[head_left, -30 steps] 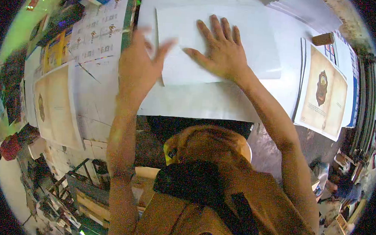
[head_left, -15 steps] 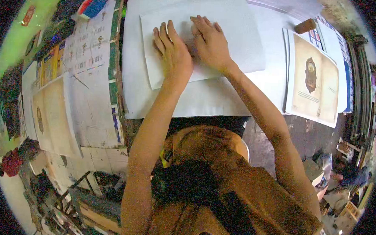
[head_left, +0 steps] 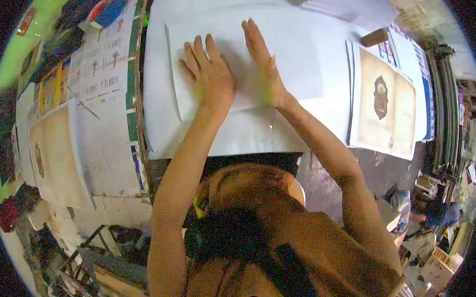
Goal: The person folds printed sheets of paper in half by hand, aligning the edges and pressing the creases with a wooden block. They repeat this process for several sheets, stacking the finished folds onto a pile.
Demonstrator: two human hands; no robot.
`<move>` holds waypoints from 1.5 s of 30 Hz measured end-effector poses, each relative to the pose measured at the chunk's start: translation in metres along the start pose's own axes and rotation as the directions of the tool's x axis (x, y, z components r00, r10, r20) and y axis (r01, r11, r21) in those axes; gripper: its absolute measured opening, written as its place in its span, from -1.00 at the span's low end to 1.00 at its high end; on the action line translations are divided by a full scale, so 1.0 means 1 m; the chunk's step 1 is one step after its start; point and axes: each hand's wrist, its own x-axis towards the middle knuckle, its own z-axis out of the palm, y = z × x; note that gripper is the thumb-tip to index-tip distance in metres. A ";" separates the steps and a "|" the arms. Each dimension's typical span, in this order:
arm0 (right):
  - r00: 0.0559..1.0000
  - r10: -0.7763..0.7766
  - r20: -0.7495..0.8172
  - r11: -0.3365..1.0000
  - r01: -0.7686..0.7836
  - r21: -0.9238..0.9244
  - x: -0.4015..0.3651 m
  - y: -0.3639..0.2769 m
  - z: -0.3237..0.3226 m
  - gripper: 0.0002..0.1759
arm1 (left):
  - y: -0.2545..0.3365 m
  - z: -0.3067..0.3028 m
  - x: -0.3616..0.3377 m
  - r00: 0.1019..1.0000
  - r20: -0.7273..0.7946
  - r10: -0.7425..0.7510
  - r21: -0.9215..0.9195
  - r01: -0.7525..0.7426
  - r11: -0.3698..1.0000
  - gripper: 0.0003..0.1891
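Note:
A white sheet of paper [head_left: 296, 60], perhaps folded, lies on a larger white sheet [head_left: 233, 135] that covers the table in front of me. My left hand [head_left: 212, 74] rests palm down near its left side, fingers spread. Close beside it on the right, my right hand [head_left: 263, 64] is turned on its edge against the paper, fingers stretched out and held near one another. Neither hand grips anything. What lies under the palms is hidden.
A stack of printed sheets with a brown emblem [head_left: 380, 97] lies to the right, a brown block [head_left: 374, 37] behind it. Another printed sheet [head_left: 60, 155] is on the left-hand table [head_left: 121, 174]. A blue and red tape roll [head_left: 110, 13] sits at the far left.
My right hand has tipped from lying flat onto its edge. My left hand's fingers have spread wider. The whole view has shifted slightly, moving the scene left.

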 end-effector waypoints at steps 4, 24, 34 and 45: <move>0.947 -0.300 -0.111 0.891 0.320 0.321 0.007 -0.012 -0.007 -0.19 | -0.002 -0.001 -0.003 0.999 -0.033 0.016 0.035 -0.015 0.999 -0.47; 0.921 0.378 -0.100 0.821 -0.283 0.495 0.006 -0.015 -0.038 0.04 | 0.044 0.001 -0.002 0.980 -0.080 0.180 -0.056 -0.185 0.981 -0.36; 0.958 -0.281 0.055 0.940 0.286 -0.186 -0.026 0.014 -0.045 -0.04 | 0.045 0.004 0.001 0.991 -0.009 0.130 0.000 -0.130 0.991 -0.38; 0.957 -0.274 -0.097 0.877 0.207 -0.434 -0.042 0.002 -0.082 0.20 | 0.045 0.008 -0.001 0.993 0.021 0.115 0.052 -0.116 0.992 -0.44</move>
